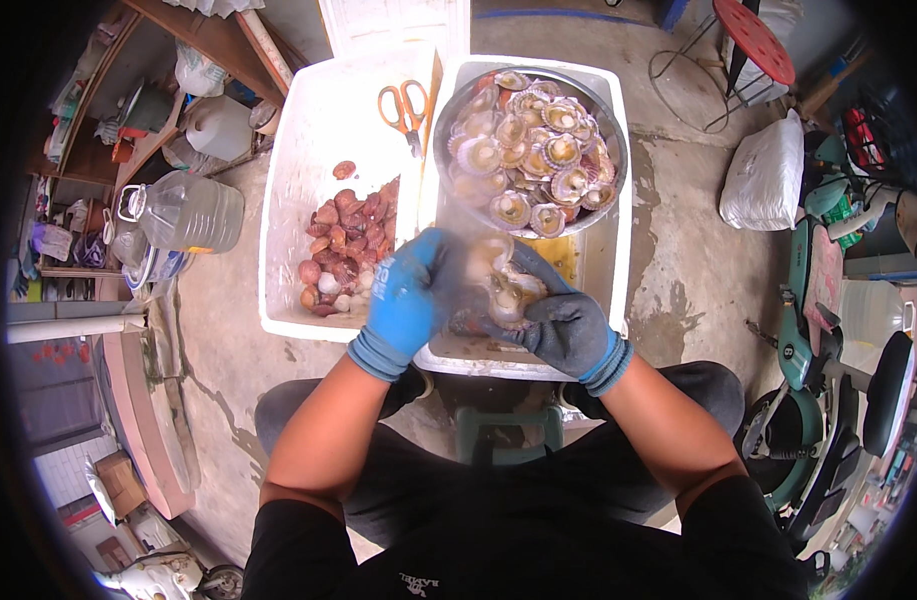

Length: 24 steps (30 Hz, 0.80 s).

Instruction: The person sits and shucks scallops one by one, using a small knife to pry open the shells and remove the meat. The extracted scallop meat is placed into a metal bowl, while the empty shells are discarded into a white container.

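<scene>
"What's held?"
"The gray-gloved right hand point(568, 325) clamps an opened pale scallop shell point(513, 295); whether the blue-gloved left hand point(406, 300) grips, I can't tell."
"Room around it?"
"Little: a round metal basin point(620, 130) just beyond, a white foam box's rim point(488, 367) nearer."

A red-topped stool point(753, 40) stands on the damp-patched concrete floor point(210, 315), with cluttered wooden shelving point(196, 36) at left.

Blue and grey gloves point(398, 295), ribbed cuffs point(376, 354), black shirt point(538, 540), dark trousers point(608, 465)
</scene>
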Available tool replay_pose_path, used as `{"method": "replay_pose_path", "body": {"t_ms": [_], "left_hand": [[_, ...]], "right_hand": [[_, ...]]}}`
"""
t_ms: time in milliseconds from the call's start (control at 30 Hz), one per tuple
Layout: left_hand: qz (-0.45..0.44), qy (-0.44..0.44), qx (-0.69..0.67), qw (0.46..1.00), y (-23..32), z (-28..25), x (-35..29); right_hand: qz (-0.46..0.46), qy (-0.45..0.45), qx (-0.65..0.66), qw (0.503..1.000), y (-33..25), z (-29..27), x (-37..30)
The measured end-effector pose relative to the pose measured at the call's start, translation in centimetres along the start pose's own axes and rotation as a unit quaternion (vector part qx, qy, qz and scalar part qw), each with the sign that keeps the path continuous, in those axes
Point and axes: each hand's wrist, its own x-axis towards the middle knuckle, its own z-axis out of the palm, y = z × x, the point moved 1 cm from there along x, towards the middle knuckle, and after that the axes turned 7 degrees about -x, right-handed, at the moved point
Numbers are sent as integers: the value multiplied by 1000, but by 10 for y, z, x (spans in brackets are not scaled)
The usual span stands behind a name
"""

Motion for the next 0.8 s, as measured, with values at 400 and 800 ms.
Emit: {"method": "replay_pose_path", "body": {"t_ms": [400, 800], "left_hand": [[42, 28, 142, 989, -17, 18, -5], [-23, -141, 188, 972, -24, 55, -37]], "right_hand": [[8, 192, -49, 980, 15, -25, 8], [-87, 225, -119, 963, 28, -50, 16]]}}
